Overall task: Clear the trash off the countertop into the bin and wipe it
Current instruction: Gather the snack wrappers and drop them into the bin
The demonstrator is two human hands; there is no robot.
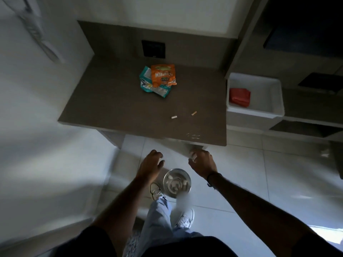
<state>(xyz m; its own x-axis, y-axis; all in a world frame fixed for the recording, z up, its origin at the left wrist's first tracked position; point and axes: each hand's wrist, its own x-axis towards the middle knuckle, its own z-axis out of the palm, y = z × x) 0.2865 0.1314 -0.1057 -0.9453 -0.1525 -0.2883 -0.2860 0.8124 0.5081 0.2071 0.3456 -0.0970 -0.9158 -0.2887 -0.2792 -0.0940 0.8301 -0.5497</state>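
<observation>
An orange snack wrapper (163, 74) lies on top of a teal wrapper (148, 84) near the middle of the brown countertop (104, 101). Two small butts (174, 117) (194, 113) lie nearer the front edge, with a few pale scraps (194, 135) at the front right corner. A round metal bin (176, 182) stands on the floor below the counter's edge, with pale bits inside. My left hand (151, 165) hovers open above the bin's left side. My right hand (202, 162) is just below the counter edge, fingers curled around small pale pieces.
A white tub (259, 110) holding a folded red cloth (239, 97) sits right of the counter. A dark panel (153, 48) is set in the back wall. A white wall runs along the left. My feet in white shoes (185, 218) stand on pale floor tiles.
</observation>
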